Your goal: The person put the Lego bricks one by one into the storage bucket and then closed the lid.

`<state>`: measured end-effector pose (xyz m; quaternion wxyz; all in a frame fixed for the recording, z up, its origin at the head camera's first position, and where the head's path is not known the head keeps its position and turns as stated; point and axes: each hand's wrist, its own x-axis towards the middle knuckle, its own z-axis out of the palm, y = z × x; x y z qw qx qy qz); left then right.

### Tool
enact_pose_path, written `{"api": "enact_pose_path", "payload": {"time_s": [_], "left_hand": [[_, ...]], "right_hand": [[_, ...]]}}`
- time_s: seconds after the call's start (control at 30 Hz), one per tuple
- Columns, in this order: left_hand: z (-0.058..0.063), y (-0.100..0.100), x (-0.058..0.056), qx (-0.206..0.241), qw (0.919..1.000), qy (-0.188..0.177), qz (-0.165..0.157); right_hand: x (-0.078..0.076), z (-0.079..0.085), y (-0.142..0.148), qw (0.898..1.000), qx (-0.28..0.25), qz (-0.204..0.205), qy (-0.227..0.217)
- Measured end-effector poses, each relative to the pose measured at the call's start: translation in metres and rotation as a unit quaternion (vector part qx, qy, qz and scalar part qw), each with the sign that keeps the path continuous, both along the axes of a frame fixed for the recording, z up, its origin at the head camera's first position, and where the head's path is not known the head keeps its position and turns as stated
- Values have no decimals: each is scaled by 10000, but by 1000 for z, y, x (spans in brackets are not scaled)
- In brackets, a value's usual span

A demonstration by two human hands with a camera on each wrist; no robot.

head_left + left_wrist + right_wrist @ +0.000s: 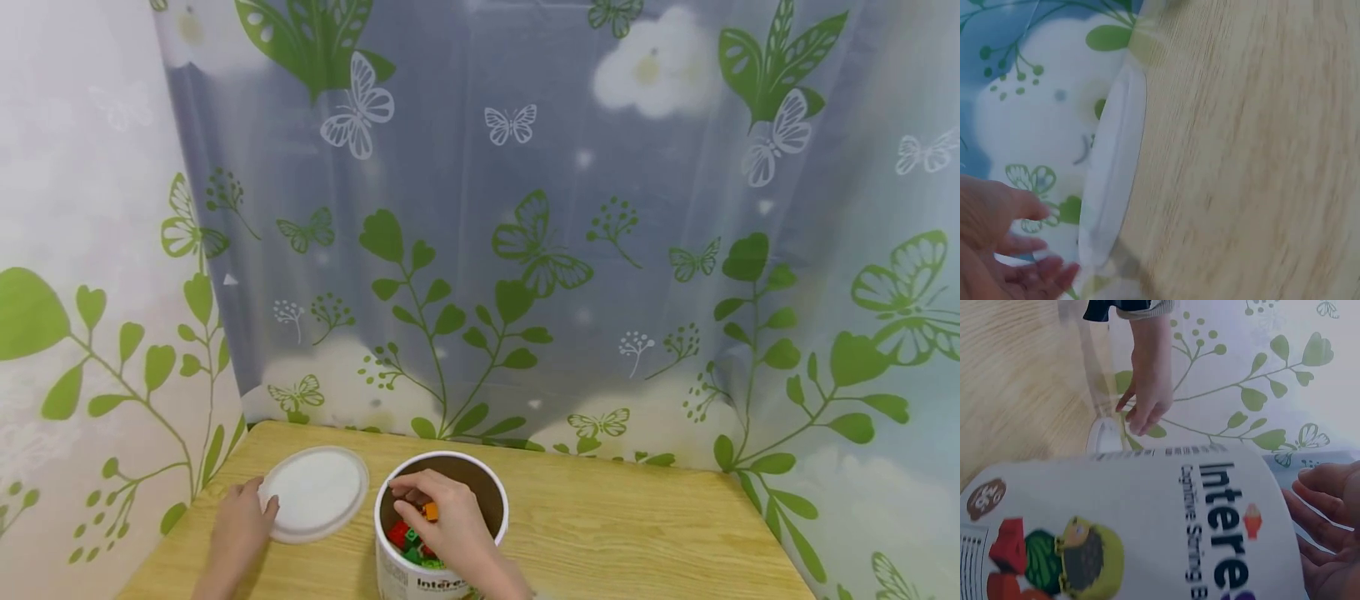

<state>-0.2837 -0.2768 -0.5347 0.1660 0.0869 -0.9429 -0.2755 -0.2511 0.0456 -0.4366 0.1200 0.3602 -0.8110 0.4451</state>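
A round white lid (318, 493) lies on the table left of a white bucket (392, 575). My left hand (242, 529) is at the lid's left edge; the left wrist view shows its fingers loosely bent and apart from the lid. Inside the bucket are small coloured pieces (411, 540), red, green and orange. Over the bucket's mouth is my right hand (448, 515), fingers slightly bent, with no piece visible in its grasp. The right wrist view shows the bucket's printed label (1216, 512), with that hand beside the rim.
The wooden table (637, 533) extends to the right of the bucket. Behind it and at the left hangs a curtain (465, 250) printed with leaves and butterflies, meeting the table's back edge.
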Motion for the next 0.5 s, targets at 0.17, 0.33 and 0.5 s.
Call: {"api": "enact_pose_path", "payload": {"time_s": [0.17, 0.33, 0.5], "left_hand": [[-8, -11, 0, -108, 9985, -522, -71], [-16, -17, 0, -240, 9990, -336, -151], [-18, -18, -1, -250, 9992, -295, -138]], "right_hand": [[3, 0, -11, 9996, -40, 130, -228], [6, -3, -20, 9986, -85, 206, -486], [10, -4, -27, 9981, -78, 256, -562]]}}
